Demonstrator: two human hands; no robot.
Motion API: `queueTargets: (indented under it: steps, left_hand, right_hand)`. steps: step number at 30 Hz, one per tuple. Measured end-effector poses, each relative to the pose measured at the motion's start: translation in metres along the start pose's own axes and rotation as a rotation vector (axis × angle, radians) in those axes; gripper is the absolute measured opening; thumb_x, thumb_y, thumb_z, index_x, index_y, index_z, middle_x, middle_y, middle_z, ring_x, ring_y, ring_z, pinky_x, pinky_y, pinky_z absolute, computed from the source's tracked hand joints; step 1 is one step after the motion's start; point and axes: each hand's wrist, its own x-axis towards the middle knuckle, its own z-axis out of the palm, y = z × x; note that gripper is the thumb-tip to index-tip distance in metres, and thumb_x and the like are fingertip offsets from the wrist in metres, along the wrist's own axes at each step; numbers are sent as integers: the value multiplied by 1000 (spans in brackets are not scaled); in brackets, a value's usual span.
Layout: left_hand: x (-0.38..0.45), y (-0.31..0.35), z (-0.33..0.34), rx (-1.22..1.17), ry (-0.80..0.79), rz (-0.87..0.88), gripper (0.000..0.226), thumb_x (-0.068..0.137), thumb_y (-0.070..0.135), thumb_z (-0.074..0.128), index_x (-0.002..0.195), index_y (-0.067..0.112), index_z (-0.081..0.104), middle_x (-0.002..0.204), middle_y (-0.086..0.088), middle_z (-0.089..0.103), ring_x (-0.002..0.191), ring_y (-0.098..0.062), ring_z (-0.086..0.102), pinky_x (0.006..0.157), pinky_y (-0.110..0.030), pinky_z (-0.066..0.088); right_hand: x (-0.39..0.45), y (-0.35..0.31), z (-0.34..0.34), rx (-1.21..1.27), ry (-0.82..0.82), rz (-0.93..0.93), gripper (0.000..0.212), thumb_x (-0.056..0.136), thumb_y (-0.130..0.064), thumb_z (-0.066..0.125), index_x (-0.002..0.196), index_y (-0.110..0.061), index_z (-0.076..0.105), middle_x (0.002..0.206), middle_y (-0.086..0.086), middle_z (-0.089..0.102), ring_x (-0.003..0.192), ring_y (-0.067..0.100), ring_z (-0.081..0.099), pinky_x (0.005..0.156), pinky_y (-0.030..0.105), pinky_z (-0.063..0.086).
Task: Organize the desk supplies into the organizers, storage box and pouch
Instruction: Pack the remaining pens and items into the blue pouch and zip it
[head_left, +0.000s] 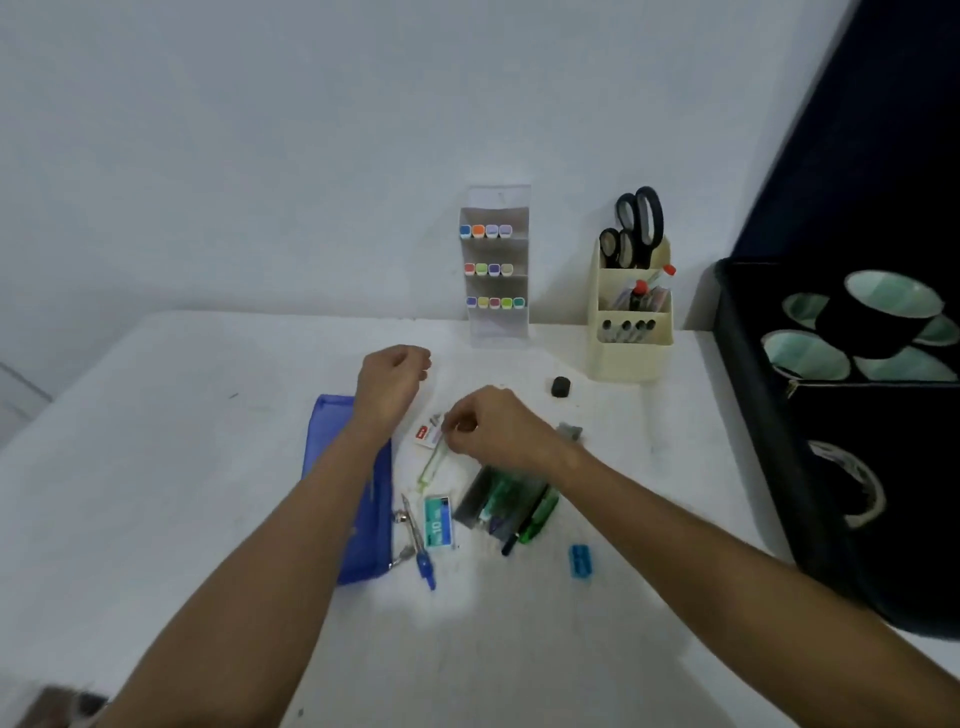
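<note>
While the markers and scissors already sit in the organizers, the right hand (493, 423) pinches a pale green pen (432, 464) on the bench (208, 415). Left hand (390, 382) hovers loosely curled, empty. Next it likely goes into the blue pouch (358, 499) just beside.

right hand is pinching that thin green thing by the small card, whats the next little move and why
Probably lift it clear and carry it left to the blue pouch. The right hand has a pinch grip on the top end of the thin green stick, whose lower end rests on the table. The left hand hovers loosely curled just above the pouch, seemingly empty and free to hold it open.
</note>
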Motion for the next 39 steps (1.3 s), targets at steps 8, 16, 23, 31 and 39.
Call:
queueTargets:
  steps: [8,16,23,31,39]
  left_hand:
    - [-60,-51,-64,749,261,-348,49,86,40,57,119,4,51,124,-21,47,116,-40,44,91,-42,40]
    - [-96,-54,-78,273,345,-277,28,84,37,59,99,13,57,88,-4,69,74,-22,67,68,-36,56]
    - [-104,30,-73,196,361,62,20,90,31,56,108,23,55,82,1,72,69,-17,70,69,-40,57]
    - [-84,43,-11,-173,63,-66,27,92,26,60,114,10,61,85,-3,70,70,-17,69,65,-35,59]
    - [-114,65,78,49,-378,99,43,88,63,44,103,28,63,96,9,68,82,-6,65,65,-22,48]
  right_hand:
    - [8,-23,53,3,-186,-34,29,86,-8,59,110,5,67,107,14,69,99,23,65,91,35,52]
    - [1,-38,66,428,-160,83,35,85,-2,59,119,-8,61,96,5,58,68,15,56,47,15,43]
    - [6,-36,20,891,-29,218,36,88,-7,63,123,-6,54,91,9,62,53,14,49,45,25,35]
    - [-36,2,-45,971,-8,172,18,96,-17,52,106,-8,64,83,9,60,52,13,51,41,21,41]
    - [-114,25,-95,511,205,161,39,91,-8,57,124,-28,58,59,2,61,45,15,52,43,27,49]
